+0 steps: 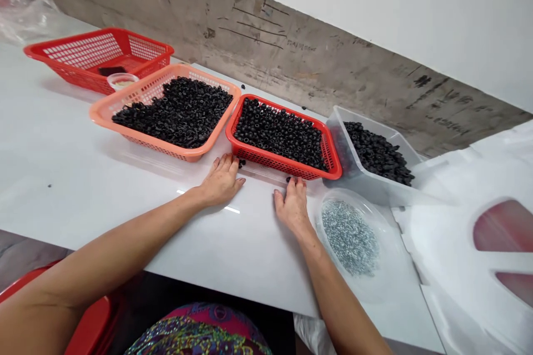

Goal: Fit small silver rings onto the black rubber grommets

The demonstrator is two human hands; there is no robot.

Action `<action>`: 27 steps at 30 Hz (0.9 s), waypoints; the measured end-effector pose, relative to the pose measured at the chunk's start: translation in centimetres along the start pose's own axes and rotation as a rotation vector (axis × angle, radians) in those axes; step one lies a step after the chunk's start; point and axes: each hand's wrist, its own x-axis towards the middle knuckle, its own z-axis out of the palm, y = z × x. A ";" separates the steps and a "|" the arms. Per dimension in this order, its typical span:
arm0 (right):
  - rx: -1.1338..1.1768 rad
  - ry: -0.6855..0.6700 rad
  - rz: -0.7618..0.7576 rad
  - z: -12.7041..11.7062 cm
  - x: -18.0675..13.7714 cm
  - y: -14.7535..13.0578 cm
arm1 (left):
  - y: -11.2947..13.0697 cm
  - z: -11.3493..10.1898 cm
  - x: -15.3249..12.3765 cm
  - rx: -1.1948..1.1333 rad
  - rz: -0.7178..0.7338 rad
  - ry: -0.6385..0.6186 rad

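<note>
My left hand (pixel 220 180) lies palm down on the table, fingers stretched out and thumb apart, in front of the gap between the orange basket (pixel 102 115) and the smaller red basket (pixel 287 165). Two or so loose black rings (pixel 241 163) lie by its fingertips. My right hand (pixel 292 205) reaches to the front of the smaller red basket, thumb spread from the fingers. Beside its fingertips is a small black piece (pixel 288 179); whether they touch is unclear. Both baskets hold many small black ring-like parts.
Right of the red basket stands a clear bin (pixel 366 191) of black parts. A round clear tub (pixel 389 222) of small silvery pieces sits before it. A larger red basket (pixel 62 69) and small cup (pixel 122 81) are at left. White sheets (pixel 449 227) lie right; a wall runs behind.
</note>
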 end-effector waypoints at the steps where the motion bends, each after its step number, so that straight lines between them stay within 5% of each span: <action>1: 0.000 -0.005 -0.023 0.2 0.1 -0.1 | 0.1 0.0 0.1 0.002 0.003 0.001; 11: 0.035 -0.034 -0.121 0.3 0.6 -1.2 | 0.5 -0.7 0.0 -0.059 0.106 -0.018; 20: 0.254 0.031 -0.049 -3.5 1.5 -0.1 | -1.8 -0.7 0.5 -0.831 -0.037 0.179; 27: 0.171 0.072 -0.116 -5.2 1.8 -0.1 | -1.5 0.4 0.3 -1.097 -0.198 0.390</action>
